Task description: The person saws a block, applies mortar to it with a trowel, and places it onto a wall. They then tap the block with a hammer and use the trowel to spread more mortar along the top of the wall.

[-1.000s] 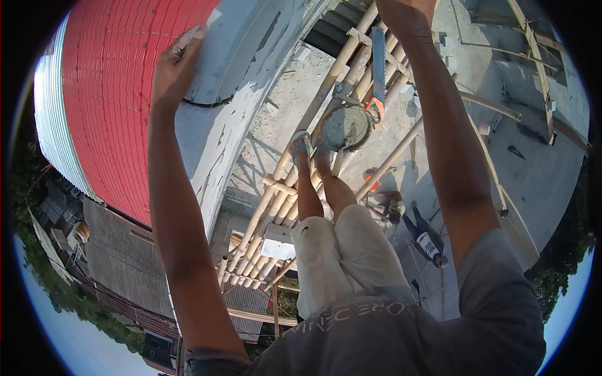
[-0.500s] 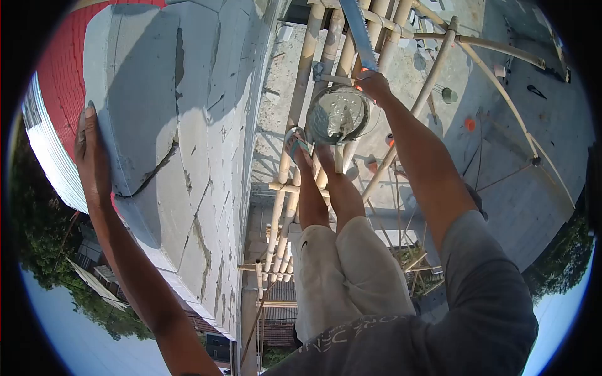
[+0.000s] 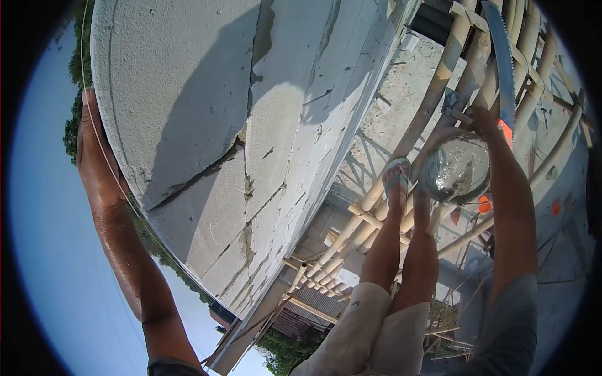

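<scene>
My left hand (image 3: 97, 147) lies stretched along the outer edge of a pale grey block wall (image 3: 182, 75), fingers extended, holding nothing; part of the hand is behind a thin string (image 3: 94, 119). Down on the bamboo platform, my right hand (image 3: 481, 120) closes round the handle end of a hammer (image 3: 450, 100), whose head points away from me. Right beside that hand and forearm is a hand saw (image 3: 500, 56) with a long toothed blade and an orange handle. Just below the hand stands a round bucket (image 3: 456, 168) holding wet grey mix.
Bamboo poles (image 3: 433, 94) form the scaffold under my sandalled feet (image 3: 396, 172). Gaps between poles show ground far below. The wall has cracks and open joints (image 3: 200, 175). More bamboo poles (image 3: 552, 150) cross at the right.
My view has swung left, so the wall fills more of it. My right hand has shifted from the saw's handle to the hammer's handle. My left hand stays at the wall's edge.
</scene>
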The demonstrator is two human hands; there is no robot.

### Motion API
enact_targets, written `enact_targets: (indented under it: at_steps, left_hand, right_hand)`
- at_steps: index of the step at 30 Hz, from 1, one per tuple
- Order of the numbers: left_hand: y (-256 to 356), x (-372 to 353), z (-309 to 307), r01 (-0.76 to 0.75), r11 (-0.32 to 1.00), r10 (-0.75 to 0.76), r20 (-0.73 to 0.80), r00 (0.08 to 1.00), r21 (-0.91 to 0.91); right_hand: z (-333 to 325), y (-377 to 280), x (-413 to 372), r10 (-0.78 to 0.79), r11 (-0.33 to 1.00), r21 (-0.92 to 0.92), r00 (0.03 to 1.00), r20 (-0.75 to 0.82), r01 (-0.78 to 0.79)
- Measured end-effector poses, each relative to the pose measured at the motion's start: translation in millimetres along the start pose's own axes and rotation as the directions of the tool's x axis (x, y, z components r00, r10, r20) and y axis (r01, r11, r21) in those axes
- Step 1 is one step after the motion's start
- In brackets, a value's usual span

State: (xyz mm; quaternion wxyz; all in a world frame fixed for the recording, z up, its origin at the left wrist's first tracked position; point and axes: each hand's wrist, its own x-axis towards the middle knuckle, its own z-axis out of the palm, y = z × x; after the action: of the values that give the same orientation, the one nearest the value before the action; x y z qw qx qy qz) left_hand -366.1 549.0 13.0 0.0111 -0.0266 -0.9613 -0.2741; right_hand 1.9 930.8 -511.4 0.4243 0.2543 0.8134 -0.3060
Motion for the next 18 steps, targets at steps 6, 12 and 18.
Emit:
enact_targets:
  at_steps: [6,12,18]
  left_hand:
    - [-18,5,-10,0.016,0.999,-0.013,0.09,0.996,-0.035]
    - [17,-17,3,-0.02,0.971,0.003,0.075,0.997,0.237]
    - [-12,1,1,-0.165,0.986,0.146,0.287,0.947,0.04]
  right_hand:
    - [42,53,39,-0.423,0.9,-0.186,0.893,-0.151,0.395]
    - [20,47,22,-0.234,0.906,0.238,0.882,-0.409,0.35]
    - [-51,-28,-46,-0.165,0.806,0.351,0.749,-0.641,0.477]
